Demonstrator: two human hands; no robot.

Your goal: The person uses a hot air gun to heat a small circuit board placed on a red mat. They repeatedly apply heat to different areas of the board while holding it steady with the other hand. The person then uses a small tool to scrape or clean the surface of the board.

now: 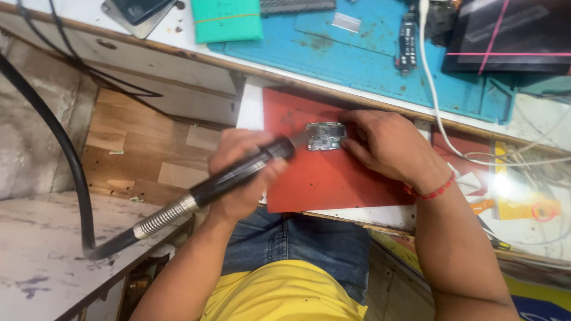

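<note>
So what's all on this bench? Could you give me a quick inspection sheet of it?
Surface: red mat on a white bench top.
Job's things: small circuit board on the mat; black hot-air handpiece, nozzle at the board.
Clutter: blue mat, green pad, dark tablet.
Hands: left hand grips the handpiece; right hand steadies the board.
Cables: black hose; white cable.
Surroundings: wooden floor.

The left hand (241, 172) is covering the middle of the black hot-air wand (238, 175), whose nozzle tip is blurring. The right hand (386, 145) is hiding the circuit board's (324, 136) right edge. The top edge is cutting off the dark screen (511, 35).
</note>
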